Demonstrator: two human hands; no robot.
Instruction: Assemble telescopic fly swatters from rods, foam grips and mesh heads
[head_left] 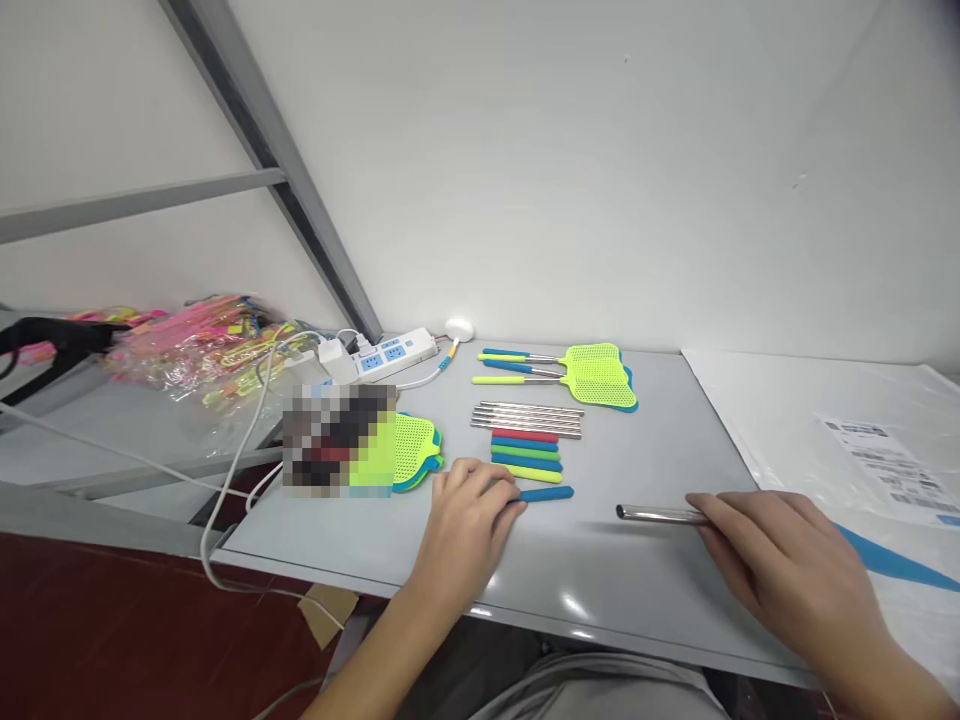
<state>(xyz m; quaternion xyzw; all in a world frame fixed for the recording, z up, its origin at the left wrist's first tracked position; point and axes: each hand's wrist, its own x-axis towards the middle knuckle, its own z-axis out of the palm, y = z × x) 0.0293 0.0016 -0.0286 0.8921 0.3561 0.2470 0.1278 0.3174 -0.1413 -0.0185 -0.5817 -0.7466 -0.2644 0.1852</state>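
The left hand point(469, 515) pinches one end of a blue handle point(549, 494) lying on the grey surface point(622, 590), thumb and forefinger pressed against it. The right hand point(791, 555) grips a metal rod point(658, 514) between thumb and fingers, its dark end pointing toward the blue handle but well apart from it. Just beyond the blue handle lies a row of coloured handles point(525, 453), then a group of thinner rods point(527, 424). Farther back rest fly swatters point(598, 376); yellow and blue swatter heads point(415, 450) lie stacked near the left hand.
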